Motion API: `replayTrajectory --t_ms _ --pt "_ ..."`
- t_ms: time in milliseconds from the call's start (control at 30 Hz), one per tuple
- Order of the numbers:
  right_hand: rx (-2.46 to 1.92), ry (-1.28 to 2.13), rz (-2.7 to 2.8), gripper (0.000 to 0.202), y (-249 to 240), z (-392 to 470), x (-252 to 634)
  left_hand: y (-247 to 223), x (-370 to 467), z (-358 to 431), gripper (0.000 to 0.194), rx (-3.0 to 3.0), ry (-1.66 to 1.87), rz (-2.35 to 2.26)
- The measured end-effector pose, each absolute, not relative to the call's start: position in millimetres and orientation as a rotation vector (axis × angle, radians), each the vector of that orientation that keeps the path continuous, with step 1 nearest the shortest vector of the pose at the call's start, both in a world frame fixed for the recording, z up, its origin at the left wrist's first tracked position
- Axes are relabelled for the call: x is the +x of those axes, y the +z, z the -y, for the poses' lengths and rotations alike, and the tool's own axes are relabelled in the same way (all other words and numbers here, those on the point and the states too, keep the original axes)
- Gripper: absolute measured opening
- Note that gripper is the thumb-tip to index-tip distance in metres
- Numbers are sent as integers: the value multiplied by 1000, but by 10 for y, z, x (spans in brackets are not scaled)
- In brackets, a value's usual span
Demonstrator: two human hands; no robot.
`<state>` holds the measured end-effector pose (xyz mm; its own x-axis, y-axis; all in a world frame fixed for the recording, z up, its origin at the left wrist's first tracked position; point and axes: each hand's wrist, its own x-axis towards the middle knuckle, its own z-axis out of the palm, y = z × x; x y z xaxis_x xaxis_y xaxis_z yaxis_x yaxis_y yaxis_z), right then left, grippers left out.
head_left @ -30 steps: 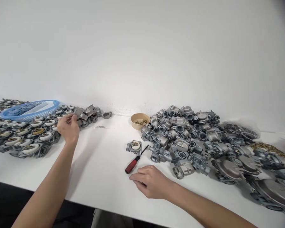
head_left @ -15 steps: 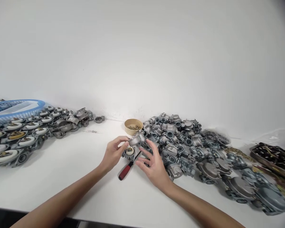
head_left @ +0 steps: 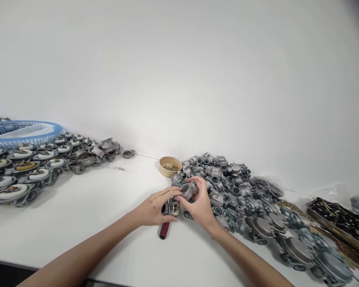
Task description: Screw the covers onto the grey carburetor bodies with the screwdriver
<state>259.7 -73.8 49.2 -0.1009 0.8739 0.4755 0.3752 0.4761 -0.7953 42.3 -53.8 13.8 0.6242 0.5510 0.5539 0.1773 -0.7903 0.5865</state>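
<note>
My right hand [head_left: 201, 205] is closed on a grey metal float bowl [head_left: 188, 192], held between thumb and fingers. My left hand [head_left: 154, 207] has its thumb and fingers spread apart, its fingertips at the bowl's left edge; whether they touch it I cannot tell. Between its thumb and fingers, a carburetor body [head_left: 175, 208] with a pale float sits low on the table, partly hidden. A screwdriver with a red and black handle [head_left: 164, 230] lies just below that hand, its shaft hidden.
Carburetors [head_left: 215, 171] are heaped on the right. A tan bowl [head_left: 170, 166] of small brass-coloured parts stands behind my hands. Rows of carburetors with white floats [head_left: 38, 174], loose float bowls [head_left: 86, 159] and a blue basket [head_left: 26, 139] are at left. A tray of dark parts [head_left: 338, 217] lies far right.
The float bowl has passed from my left hand into my right. My left hand has moved right and lower, its fingers now spread above the carburetor body. The view has shifted slightly.
</note>
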Motion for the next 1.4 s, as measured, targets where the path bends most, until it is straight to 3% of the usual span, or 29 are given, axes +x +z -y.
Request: replayTrajectory --t_ms 67,133,200,333,533,733,967,1100,1200,1400 --pt "-1135 558 1714 64 577 702 2628 113 386 515 104 2410 911 -551" --pt "-1182 510 1731 63 640 690 2666 79 376 499 115 2396 865 -581" --pt "-1215 452 1744 64 684 689 2701 44 394 489 107 2334 877 -683" --pt "-1235 344 1799 59 745 686 2736 -6 479 491 64 2260 904 -857" --pt "-1214 206 1942 52 757 657 2701 -23 565 529 41 2270 990 -1040" --pt "-1197 242 2242 61 873 542 2682 35 414 406 35 2008 1020 -825" --pt "-1098 343 2624 76 1081 321 2524 41 105 125 42 1884 898 -732" --pt "-1093 305 2675 70 1105 214 2431 51 -20 34 47 1854 797 -661" --pt "-1130 289 2675 78 1094 166 2405 69 -76 9 53 1850 740 -628" --pt "-1154 289 2705 82 1057 144 2381 75 -136 -24 51 1810 720 -646"
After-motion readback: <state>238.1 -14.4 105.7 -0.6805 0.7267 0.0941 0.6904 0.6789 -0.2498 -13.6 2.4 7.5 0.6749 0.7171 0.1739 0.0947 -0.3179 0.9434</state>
